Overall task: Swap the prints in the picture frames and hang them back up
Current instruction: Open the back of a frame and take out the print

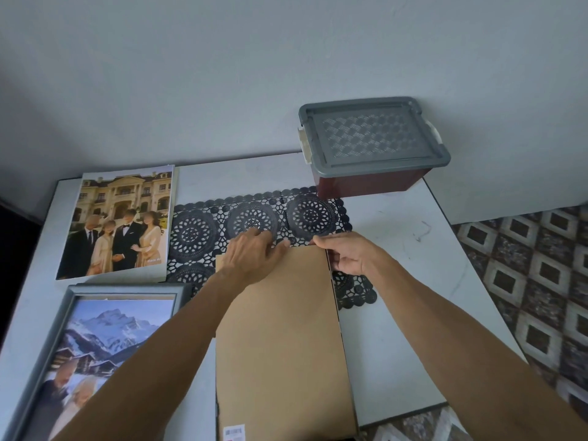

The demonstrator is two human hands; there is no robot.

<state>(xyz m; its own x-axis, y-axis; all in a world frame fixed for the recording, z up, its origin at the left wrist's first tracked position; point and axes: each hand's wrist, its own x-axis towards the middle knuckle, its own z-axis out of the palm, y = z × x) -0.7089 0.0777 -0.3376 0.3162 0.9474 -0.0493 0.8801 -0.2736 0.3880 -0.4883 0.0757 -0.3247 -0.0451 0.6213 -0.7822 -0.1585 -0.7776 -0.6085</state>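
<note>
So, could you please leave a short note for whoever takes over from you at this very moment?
Left hand presses flat on the far edge of the brown backing board; right hand pinches its far right corner. The board lies mid-table, partly over the black mat.
The loose mansion print lies far left. The grey frame, near left, holds the mountain print.
Done: one print is out.
Left: fit the mansion print, close up, hang both.

The left forearm hides part of the grey frame point(47, 345), whose lower end, like the brown backing's point(280, 345), leaves the picture's bottom edge.
</note>
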